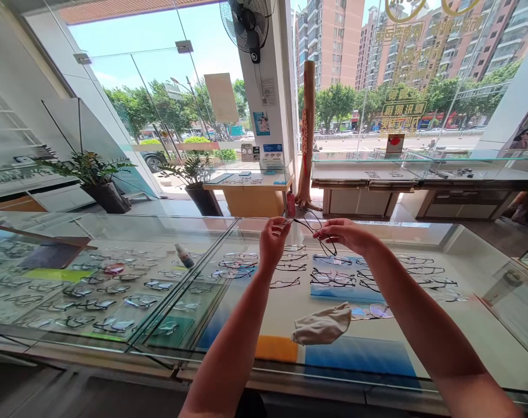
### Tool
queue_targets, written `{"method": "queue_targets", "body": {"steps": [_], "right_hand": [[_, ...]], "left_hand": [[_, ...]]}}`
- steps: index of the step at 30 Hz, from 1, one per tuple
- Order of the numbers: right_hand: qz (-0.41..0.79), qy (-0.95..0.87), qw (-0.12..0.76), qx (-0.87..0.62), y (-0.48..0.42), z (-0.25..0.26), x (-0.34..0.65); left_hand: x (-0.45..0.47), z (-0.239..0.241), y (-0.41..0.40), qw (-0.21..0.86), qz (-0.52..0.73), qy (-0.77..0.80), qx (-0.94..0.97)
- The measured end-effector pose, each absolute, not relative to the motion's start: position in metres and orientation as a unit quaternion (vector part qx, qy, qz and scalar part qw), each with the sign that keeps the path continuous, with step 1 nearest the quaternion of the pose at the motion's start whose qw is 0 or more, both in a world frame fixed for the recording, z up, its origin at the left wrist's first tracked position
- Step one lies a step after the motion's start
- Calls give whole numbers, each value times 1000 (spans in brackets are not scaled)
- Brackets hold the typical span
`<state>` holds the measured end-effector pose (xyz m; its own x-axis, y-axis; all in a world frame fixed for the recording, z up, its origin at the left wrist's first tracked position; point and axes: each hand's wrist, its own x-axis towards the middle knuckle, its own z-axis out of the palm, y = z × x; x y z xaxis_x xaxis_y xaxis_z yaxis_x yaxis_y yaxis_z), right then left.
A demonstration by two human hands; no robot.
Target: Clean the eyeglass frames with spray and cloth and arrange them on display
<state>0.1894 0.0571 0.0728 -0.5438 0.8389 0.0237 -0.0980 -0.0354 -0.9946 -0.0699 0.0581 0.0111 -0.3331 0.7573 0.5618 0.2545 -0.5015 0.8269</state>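
Observation:
Both my arms reach out over a glass display counter (285,368). A pair of dark-framed eyeglasses (327,246) hangs in the air between my hands. My left hand (274,233) pinches the end of one temple arm. My right hand (340,231) grips the glasses near the frame, fingers closed. Below them a crumpled beige cloth (322,325) lies on the counter top, against another pair of eyeglasses (379,312) with bluish lenses. Under the glass sit rows of eyeglasses (332,278).
A small spray bottle (184,255) stands on the counter to the left. Further off are potted plants (102,174), a low display case (249,181), a wooden post (306,128), a red fire extinguisher (290,204) and a wall fan (245,23). Another display counter (364,174) runs along the window.

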Motion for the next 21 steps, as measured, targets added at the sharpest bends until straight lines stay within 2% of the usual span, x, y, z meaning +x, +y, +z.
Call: {"method": "queue_targets", "body": {"steps": [4, 6, 11, 21], "right_hand": [[669, -561, 392, -290, 56, 74, 189], [675, -547, 408, -280, 55, 75, 189], [696, -539, 418, -225, 51, 77, 185], [688, -495, 501, -172, 42, 86, 179]], "left_hand": [[-54, 9, 43, -61, 680, 496, 536], [-40, 8, 32, -121, 643, 461, 599], [-10, 5, 10, -170, 523, 370, 749], [-10, 8, 7, -110, 561, 406, 713]]}}
